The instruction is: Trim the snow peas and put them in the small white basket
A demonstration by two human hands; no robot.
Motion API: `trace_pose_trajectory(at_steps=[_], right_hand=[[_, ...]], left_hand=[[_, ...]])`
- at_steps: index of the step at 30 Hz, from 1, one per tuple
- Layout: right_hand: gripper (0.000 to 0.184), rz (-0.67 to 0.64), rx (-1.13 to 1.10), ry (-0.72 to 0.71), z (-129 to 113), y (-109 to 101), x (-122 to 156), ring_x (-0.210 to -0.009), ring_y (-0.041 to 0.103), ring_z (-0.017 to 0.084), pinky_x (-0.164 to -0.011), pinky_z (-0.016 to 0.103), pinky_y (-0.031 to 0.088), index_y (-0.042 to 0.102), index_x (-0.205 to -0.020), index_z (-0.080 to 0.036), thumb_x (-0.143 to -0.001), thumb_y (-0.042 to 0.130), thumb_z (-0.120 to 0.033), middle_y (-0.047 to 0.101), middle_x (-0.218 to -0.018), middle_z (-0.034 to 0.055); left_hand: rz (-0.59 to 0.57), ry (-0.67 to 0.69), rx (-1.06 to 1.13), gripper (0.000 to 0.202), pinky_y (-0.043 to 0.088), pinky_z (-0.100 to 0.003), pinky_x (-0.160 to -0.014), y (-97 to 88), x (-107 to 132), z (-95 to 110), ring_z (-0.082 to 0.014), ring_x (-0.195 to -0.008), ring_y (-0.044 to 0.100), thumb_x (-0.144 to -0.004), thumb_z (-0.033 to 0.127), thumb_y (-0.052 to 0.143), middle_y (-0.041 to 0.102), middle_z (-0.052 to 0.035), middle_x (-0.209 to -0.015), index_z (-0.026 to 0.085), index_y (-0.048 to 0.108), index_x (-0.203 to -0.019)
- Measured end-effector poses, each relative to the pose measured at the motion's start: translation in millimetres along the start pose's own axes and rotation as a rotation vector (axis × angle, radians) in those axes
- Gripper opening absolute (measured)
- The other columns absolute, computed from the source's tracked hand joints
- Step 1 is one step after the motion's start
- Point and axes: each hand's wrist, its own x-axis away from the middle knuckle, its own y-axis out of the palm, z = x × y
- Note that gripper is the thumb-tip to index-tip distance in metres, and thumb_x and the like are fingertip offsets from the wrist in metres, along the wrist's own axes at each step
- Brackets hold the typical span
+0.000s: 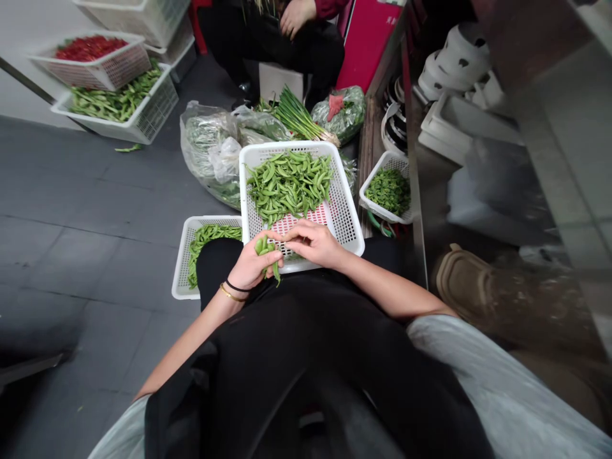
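A white plastic basket with perforated sides rests at my lap, with a heap of green pea pods toward its far side. Over the basket's near left corner, my left hand is closed around several pea pods. My right hand meets it at the fingertips, thumb and forefinger pinched together. Whatever lies in that pinch is too small to make out. A second white basket of green pods sits low by my left leg, partly hidden by my knee.
Plastic bags of greens and a bunch of green onions lie beyond the basket. A small basket of leafy greens stands right, beside a metal shelf. Stacked baskets hold red peppers and green vegetables. Another person sits opposite.
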Motion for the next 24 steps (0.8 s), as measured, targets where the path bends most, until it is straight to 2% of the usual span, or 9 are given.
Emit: trace_pose_trajectory(at_steps=[2,5,7,12,14,16,19,22,24], right_hand=[[0.014,0.005,0.024,-0.015,-2.1,0.9,2.1,-0.069,0.052,0.011,-0.067,0.023,0.043,0.066,-0.086,-0.016,-0.085,0.057,-0.027,0.057,-0.076,0.0022],[0.014,-0.066,0.034,-0.044,-2.8,1.0,3.7,-0.066,0.052,0.010,-0.065,0.022,0.042,0.065,-0.079,-0.017,-0.085,0.057,-0.026,0.058,-0.072,0.0008],[0.016,-0.087,0.081,-0.037,-3.0,2.3,2.3,-0.066,0.052,0.011,-0.065,0.022,0.041,0.064,-0.076,-0.016,-0.086,0.055,-0.025,0.058,-0.070,0.0013],[0.024,0.001,0.438,0.080,-4.7,15.3,-3.6,-0.072,0.052,0.015,-0.065,0.025,0.039,0.060,-0.077,-0.015,-0.090,0.044,-0.027,0.059,-0.078,0.0070],[0.023,0.018,0.466,0.089,-3.3,16.9,-2.3,-0.071,0.052,0.015,-0.065,0.025,0.039,0.059,-0.076,-0.015,-0.090,0.044,-0.026,0.059,-0.078,0.0067],[0.020,0.037,0.429,0.081,0.9,10.2,2.6,-0.069,0.051,0.014,-0.066,0.025,0.039,0.058,-0.075,-0.016,-0.088,0.045,-0.023,0.059,-0.075,0.0052],[0.017,0.038,0.380,0.119,11.3,-13.8,12.7,-0.067,0.051,0.013,-0.066,0.024,0.040,0.056,-0.070,-0.017,-0.084,0.047,-0.019,0.058,-0.071,0.0035],[0.011,-0.011,0.374,0.250,17.7,-33.8,17.6,-0.067,0.052,0.013,-0.066,0.025,0.040,0.058,-0.075,-0.016,-0.082,0.053,-0.023,0.060,-0.076,0.0041],[0.021,-0.082,0.330,0.288,15.3,-32.8,15.3,-0.068,0.053,0.013,-0.066,0.025,0.040,0.060,-0.095,-0.016,-0.081,0.058,-0.031,0.063,-0.089,0.0055]], left_hand=[[-0.023,-0.001,-0.039,0.045,0.033,-0.014,-0.031,0.3,1.3,3.0,-0.0053,-0.032,0.043,-0.065,0.029,0.077,0.061,0.0014,-0.055,0.016,0.052,-0.099],[-0.081,-0.026,-0.109,0.046,0.033,-0.015,-0.032,1.0,1.4,5.9,-0.0059,-0.034,0.044,-0.064,0.028,0.079,0.062,0.0013,-0.056,0.017,0.051,-0.100],[-0.062,-0.018,-0.129,0.047,0.034,-0.015,-0.032,4.2,0.0,5.7,-0.0063,-0.034,0.045,-0.064,0.028,0.079,0.062,0.0016,-0.056,0.017,0.052,-0.101],[0.246,0.023,0.004,0.040,0.033,-0.016,-0.033,19.8,-8.3,-0.7,-0.0058,-0.034,0.045,-0.063,0.031,0.078,0.059,0.0032,-0.055,0.017,0.053,-0.092],[0.340,0.031,0.068,0.038,0.034,-0.017,-0.034,20.8,-12.8,-3.8,-0.0058,-0.034,0.044,-0.062,0.030,0.078,0.059,0.0035,-0.055,0.017,0.053,-0.087],[0.420,0.072,0.093,0.035,0.035,-0.018,-0.034,14.8,-17.1,-6.3,-0.0057,-0.034,0.044,-0.062,0.029,0.078,0.058,0.0036,-0.055,0.016,0.053,-0.082],[0.557,0.194,0.056,0.031,0.036,-0.019,-0.035,-1.1,-21.1,-8.7,-0.0059,-0.036,0.045,-0.063,0.027,0.077,0.058,0.0038,-0.055,0.017,0.052,-0.078],[0.611,0.279,-0.035,0.030,0.037,-0.019,-0.037,-9.0,-20.8,-9.6,-0.0070,-0.038,0.047,-0.066,0.027,0.075,0.059,0.0036,-0.059,0.018,0.053,-0.082],[0.581,0.301,-0.118,0.029,0.038,-0.019,-0.039,-5.7,-18.3,-9.4,-0.0073,-0.040,0.048,-0.068,0.028,0.074,0.059,0.0038,-0.060,0.019,0.053,-0.085]])
